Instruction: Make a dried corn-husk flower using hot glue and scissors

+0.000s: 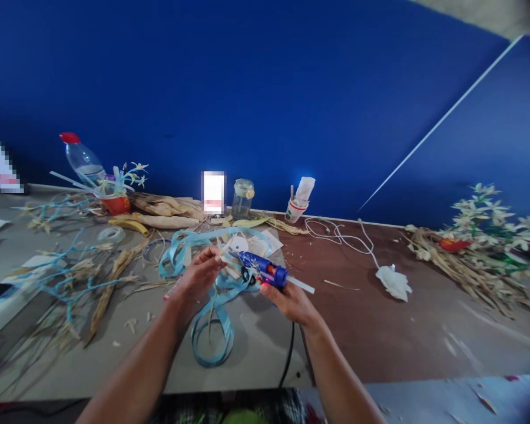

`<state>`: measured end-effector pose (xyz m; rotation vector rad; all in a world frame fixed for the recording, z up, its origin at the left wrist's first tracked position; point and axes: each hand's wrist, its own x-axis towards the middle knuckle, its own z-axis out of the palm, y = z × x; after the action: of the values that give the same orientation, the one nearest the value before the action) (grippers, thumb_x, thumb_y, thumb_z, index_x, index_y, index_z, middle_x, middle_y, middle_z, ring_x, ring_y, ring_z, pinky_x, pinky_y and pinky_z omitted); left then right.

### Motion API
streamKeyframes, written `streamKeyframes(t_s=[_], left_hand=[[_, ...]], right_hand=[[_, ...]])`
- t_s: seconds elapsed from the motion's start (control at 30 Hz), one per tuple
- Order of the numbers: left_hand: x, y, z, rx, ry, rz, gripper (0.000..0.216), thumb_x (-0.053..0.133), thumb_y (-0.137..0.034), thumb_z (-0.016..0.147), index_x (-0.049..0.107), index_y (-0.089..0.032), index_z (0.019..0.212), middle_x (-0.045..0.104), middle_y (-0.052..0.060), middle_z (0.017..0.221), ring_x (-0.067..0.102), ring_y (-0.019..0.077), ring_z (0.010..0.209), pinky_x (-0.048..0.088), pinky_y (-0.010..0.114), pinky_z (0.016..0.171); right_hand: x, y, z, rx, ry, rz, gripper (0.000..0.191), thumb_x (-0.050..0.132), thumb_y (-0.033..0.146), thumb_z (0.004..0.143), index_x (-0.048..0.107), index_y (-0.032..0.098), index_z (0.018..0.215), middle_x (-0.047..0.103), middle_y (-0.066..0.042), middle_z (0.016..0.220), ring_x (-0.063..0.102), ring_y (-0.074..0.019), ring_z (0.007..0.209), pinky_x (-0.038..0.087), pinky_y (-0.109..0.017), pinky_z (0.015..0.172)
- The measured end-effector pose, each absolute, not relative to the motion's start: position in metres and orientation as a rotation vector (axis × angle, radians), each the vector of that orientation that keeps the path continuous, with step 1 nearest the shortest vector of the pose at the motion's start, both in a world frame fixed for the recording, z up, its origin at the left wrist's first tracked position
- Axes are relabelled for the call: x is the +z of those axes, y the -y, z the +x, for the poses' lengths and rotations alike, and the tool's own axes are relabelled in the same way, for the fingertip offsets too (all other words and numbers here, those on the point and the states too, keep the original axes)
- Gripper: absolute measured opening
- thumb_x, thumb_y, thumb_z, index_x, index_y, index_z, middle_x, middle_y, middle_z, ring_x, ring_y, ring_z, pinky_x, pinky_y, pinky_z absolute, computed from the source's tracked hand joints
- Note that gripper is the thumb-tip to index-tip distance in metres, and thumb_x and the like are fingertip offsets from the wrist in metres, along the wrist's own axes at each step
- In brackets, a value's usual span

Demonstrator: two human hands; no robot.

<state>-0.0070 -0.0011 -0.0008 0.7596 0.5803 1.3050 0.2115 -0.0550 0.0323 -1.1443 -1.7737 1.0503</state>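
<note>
A blue hot glue gun (255, 263) is gripped in my right hand (291, 301), its nozzle pointing left. From its rear sticks a whitish glue stick (302, 285), and a small red light glows near my thumb. My left hand (202, 272) is closed in a pinch on a thin pale strip (221, 246), just left of the nozzle; whether the two touch I cannot tell. Beneath both hands lies a loose tangle of light blue ribbon (223, 347). A white disc (238, 244) shows behind the nozzle.
Dried husks (168, 207) line the wall beside a glass jar (242, 200) and a paper cup (297, 209). Blue-wrapped branches (70, 288) spread at left, near a clear bottle (83, 156). White flowers (481, 212) lie at right. A black cord (288, 356) hangs over the front edge.
</note>
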Motion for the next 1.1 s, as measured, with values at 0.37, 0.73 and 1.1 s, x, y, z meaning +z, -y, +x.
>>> streamKeyframes(t_s=[0.37, 0.73, 1.1], left_hand=[[-0.003, 0.002, -0.008, 1.323, -0.508, 0.673, 0.017, 0.076, -0.016, 0.061, 0.060, -0.017, 0.068, 0.060, -0.003, 0.062, 0.059, 0.0098, 0.061, 0.047, 0.026, 0.073], [0.003, 0.004, -0.008, 1.354, -0.452, 0.636, 0.021, 0.078, -0.017, 0.059, 0.059, -0.017, 0.066, 0.060, -0.004, 0.060, 0.057, 0.0087, 0.058, 0.046, 0.025, 0.067], [0.005, 0.005, -0.007, 1.342, -0.469, 0.647, 0.019, 0.078, -0.016, 0.058, 0.062, -0.017, 0.068, 0.062, -0.003, 0.062, 0.058, 0.0099, 0.061, 0.046, 0.023, 0.065]], right_hand=[[0.012, 0.085, 0.251, 0.107, 2.030, -1.615, 0.024, 0.046, 0.038, 0.087, 0.057, 0.016, 0.089, 0.057, -0.009, 0.084, 0.054, -0.0228, 0.082, 0.042, -0.036, 0.075], [-0.026, 0.084, 0.268, 0.092, 1.974, -2.216, 0.053, 0.056, 0.037, 0.077, 0.049, 0.013, 0.125, 0.056, -0.016, 0.107, 0.055, -0.0325, 0.103, 0.037, -0.047, 0.086], [0.032, 0.062, 0.198, 0.371, 1.688, -1.396, 0.027, 0.053, 0.029, 0.081, 0.061, 0.016, 0.104, 0.060, -0.011, 0.100, 0.057, -0.0193, 0.085, 0.044, -0.035, 0.082]])
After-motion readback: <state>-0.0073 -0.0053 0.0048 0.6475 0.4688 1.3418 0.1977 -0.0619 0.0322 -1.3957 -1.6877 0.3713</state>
